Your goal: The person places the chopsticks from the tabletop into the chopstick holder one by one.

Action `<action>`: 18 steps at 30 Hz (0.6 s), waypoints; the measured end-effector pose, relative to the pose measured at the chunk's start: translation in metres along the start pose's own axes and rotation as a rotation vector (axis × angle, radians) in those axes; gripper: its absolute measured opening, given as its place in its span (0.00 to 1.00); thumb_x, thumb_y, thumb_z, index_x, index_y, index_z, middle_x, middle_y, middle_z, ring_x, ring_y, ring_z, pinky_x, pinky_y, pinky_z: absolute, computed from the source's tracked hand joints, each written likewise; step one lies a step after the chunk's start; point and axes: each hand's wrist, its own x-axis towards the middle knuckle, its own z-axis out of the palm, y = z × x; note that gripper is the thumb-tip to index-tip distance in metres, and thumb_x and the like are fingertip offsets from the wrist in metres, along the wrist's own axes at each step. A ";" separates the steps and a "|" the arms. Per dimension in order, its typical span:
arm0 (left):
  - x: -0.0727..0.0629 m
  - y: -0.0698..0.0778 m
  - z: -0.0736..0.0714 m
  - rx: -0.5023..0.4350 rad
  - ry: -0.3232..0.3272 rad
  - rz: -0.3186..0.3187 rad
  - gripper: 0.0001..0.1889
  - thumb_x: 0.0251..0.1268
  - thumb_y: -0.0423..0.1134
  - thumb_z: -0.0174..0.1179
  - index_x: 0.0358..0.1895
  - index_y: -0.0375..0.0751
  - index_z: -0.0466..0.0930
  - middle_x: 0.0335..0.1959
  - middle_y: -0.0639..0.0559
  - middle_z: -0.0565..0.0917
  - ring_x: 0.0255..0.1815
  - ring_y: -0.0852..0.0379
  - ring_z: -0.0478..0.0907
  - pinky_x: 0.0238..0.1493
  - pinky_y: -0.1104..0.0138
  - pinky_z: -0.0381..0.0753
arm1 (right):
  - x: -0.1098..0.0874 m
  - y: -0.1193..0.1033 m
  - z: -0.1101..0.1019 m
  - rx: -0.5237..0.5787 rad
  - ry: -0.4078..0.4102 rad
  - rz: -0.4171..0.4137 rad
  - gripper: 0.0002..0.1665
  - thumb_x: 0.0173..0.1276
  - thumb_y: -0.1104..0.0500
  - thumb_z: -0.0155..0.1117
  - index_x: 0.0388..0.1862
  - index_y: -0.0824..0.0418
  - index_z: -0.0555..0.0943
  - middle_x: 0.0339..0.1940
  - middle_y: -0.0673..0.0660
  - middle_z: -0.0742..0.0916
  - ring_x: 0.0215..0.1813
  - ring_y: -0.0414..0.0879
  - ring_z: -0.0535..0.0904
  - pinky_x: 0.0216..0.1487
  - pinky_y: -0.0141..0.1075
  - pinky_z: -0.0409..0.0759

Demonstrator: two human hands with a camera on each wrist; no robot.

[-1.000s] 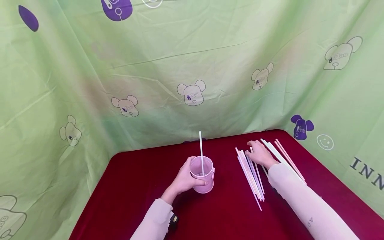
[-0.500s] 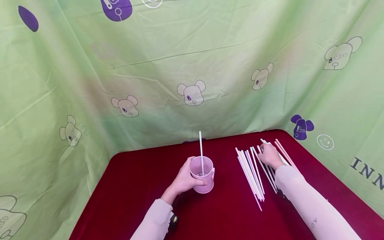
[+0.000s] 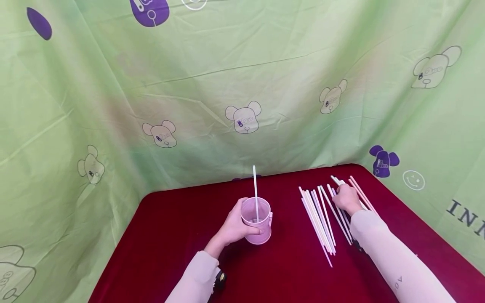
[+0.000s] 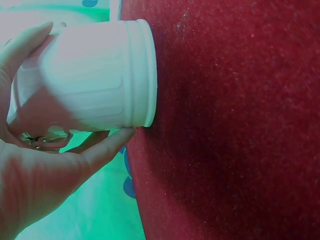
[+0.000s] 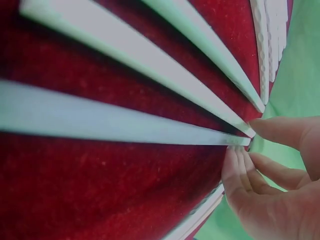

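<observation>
My left hand (image 3: 236,223) grips a small pink bucket (image 3: 259,236) from its left side, thumb across the front. A pale straw (image 3: 255,181) stands in the bucket, leaning slightly. In the left wrist view the bucket (image 4: 85,75) lies between thumb and fingers, its base near the red cloth. My right hand (image 3: 346,198) is at the far ends of several pastel straws (image 3: 316,219) spread on the table. In the right wrist view my thumb and curled fingertips pinch the ends of a bluish straw (image 5: 115,117) and a white straw (image 5: 135,50) beside it.
A dark red cloth covers the table (image 3: 182,235). Two pink straws (image 3: 361,191) lie right of my right hand, with pale ones (image 3: 336,180) partly under it. A green printed curtain (image 3: 197,84) hangs close behind and beside the table.
My right hand has moved rightward along the straws' far ends, uncovering straws to its left, including a purple one. My left hand still holds the bucket in the same place.
</observation>
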 end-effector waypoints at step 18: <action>0.001 -0.002 0.000 0.029 0.003 0.005 0.50 0.37 0.33 0.83 0.69 0.35 0.64 0.60 0.35 0.77 0.60 0.36 0.76 0.64 0.40 0.74 | 0.003 0.009 0.001 -0.030 0.038 -0.069 0.16 0.52 0.67 0.56 0.09 0.55 0.68 0.14 0.51 0.72 0.29 0.57 0.71 0.33 0.43 0.71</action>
